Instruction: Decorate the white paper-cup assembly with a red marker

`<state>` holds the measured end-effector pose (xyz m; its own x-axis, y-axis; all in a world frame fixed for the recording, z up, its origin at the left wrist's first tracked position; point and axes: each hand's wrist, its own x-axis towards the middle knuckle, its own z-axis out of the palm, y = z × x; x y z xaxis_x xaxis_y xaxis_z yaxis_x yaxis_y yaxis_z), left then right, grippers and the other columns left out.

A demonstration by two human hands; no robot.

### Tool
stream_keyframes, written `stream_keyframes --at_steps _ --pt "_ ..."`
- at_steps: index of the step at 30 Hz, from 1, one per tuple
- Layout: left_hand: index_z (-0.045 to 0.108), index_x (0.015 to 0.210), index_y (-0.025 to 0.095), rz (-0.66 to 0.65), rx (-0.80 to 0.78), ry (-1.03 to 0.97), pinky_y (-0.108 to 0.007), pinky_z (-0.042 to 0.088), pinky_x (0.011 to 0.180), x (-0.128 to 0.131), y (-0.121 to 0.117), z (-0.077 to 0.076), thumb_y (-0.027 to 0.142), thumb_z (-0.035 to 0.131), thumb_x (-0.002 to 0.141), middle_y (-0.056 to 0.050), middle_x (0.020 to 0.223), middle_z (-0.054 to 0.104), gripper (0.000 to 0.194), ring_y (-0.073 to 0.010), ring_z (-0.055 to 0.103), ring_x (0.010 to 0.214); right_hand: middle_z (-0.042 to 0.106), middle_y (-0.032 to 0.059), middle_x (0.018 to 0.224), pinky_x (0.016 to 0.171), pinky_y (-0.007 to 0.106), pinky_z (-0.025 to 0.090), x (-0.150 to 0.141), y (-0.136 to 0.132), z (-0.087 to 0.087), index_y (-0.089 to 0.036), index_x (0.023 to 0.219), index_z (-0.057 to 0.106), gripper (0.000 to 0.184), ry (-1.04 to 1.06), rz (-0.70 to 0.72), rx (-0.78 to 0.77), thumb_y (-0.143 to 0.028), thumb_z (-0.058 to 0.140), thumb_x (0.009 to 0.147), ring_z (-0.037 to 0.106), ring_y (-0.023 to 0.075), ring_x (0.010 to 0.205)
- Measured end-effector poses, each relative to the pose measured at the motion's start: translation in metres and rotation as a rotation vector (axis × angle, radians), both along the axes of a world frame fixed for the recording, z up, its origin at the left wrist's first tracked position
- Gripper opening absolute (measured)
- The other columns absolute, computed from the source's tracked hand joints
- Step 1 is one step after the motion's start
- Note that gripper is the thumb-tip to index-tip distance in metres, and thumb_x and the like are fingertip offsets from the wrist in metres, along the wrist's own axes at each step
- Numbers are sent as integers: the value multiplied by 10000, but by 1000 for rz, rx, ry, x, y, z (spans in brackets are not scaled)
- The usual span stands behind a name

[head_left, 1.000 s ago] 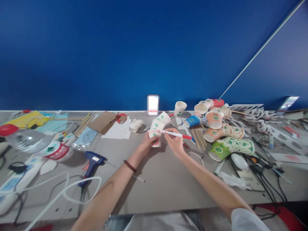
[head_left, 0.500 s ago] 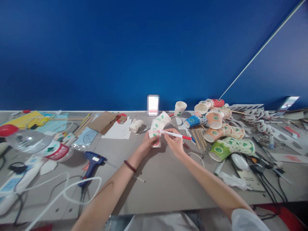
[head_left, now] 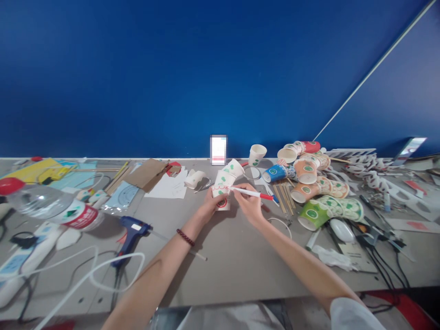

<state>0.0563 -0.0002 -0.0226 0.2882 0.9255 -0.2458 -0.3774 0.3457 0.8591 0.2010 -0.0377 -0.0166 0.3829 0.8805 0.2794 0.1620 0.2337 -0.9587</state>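
Note:
My left hand point(head_left: 208, 204) is closed around the lower end of a chain of white paper cups point(head_left: 225, 178) with green leaf prints, its thumb lying across the front. Red scalloped lines run around the lowest cup, above a round red mark. My right hand point(head_left: 250, 204) pinches a white marker point(head_left: 252, 194) with a red end, its tip close to the red line; whether it touches the cup I cannot make out. A white paper cup point(head_left: 257, 155) stands upright behind my right hand. Left of the held cups lies a cut white cup piece point(head_left: 195, 179).
On the right lie coloured paper-cup chains point(head_left: 311, 215), wooden sticks point(head_left: 284, 200) and a white mouse point(head_left: 342, 230). To the left are a blue glue gun point(head_left: 132, 236), a large bottle point(head_left: 55, 205), a power strip point(head_left: 25, 266), cables and cardboard point(head_left: 147, 174). A blurred bright screen point(head_left: 219, 150) stands against the blue wall.

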Motion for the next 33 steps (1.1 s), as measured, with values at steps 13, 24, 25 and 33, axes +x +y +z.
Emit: stream_keyframes --at_steps 13,24,25,33 --pt "627 1081 152 9 -24 3 -372 527 841 0 1 -2 188 910 632 -109 1006 742 531 -224 691 892 742 41 830 681 336 555 -1 0 0 -215 831 716 185 -12 -12 1 -395 706 790 668 198 717" --pt "645 1084 167 -6 -2 -3 -345 545 842 0 0 -1 198 888 658 -98 1043 756 491 -218 709 918 729 41 828 678 339 558 -2 -1 0 -216 844 707 196 31 11 1 -406 718 795 667 196 714" --pt "642 1085 165 -5 -1 -5 -351 542 852 0 0 -1 197 886 656 -99 1045 755 494 -221 707 923 726 38 825 674 337 561 -2 -1 1 -218 844 704 195 42 11 9 -406 720 797 667 194 709" --pt "613 1056 201 56 -79 -11 -341 539 838 1 -1 0 183 846 681 -63 998 746 441 -222 704 907 740 39 819 680 345 586 -4 -1 3 -229 829 662 226 112 34 45 -444 728 804 689 208 736"
